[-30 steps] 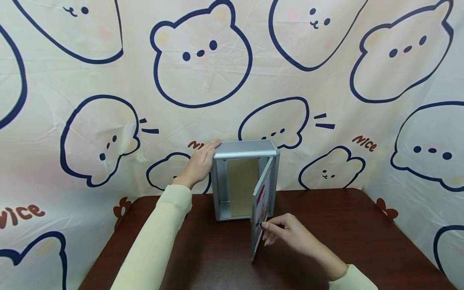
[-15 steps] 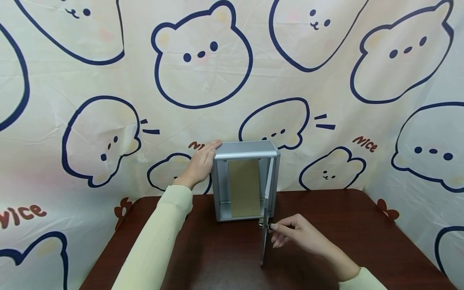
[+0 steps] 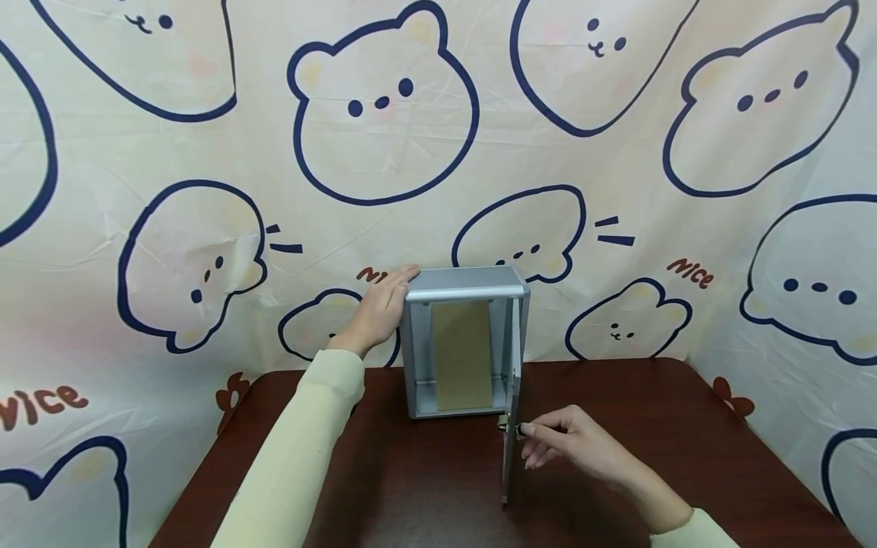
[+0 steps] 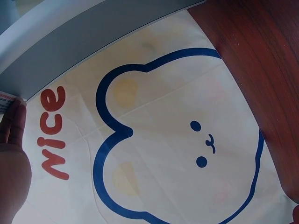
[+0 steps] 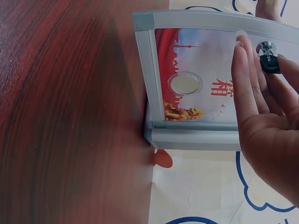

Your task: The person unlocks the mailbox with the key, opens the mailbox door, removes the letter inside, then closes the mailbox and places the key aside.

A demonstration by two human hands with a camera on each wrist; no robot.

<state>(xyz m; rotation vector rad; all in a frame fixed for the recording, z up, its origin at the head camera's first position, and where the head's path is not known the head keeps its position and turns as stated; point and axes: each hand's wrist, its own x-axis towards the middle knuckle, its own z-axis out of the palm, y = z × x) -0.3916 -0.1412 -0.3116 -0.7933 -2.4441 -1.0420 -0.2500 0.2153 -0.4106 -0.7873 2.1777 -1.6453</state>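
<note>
A grey metal box (image 3: 466,282) stands upright at the back of the table, its front uncovered. Its hinged door (image 3: 508,464) is swung out to the right and seen almost edge-on. My left hand (image 3: 379,310) rests against the box's upper left corner, fingers extended; the left wrist view shows its fingertips at the grey side. With thumb and forefinger my right hand (image 3: 578,441) pinches a black-headed key (image 5: 269,64) in the door's round lock (image 5: 266,45). The other right fingers lie straight along the printed door panel (image 5: 201,51), which has a round window (image 5: 185,84).
Inside the box a tan panel (image 3: 462,358) leans at the back. The dark reddish-brown table (image 3: 411,479) extends in front and to both sides. A cream cloth with bear drawings (image 3: 384,152) hangs directly behind the table and at its sides.
The right hand has moved to the right holding the key, and the door has swung wider, from angled across the front to nearly edge-on. Box and left hand stay in place.
</note>
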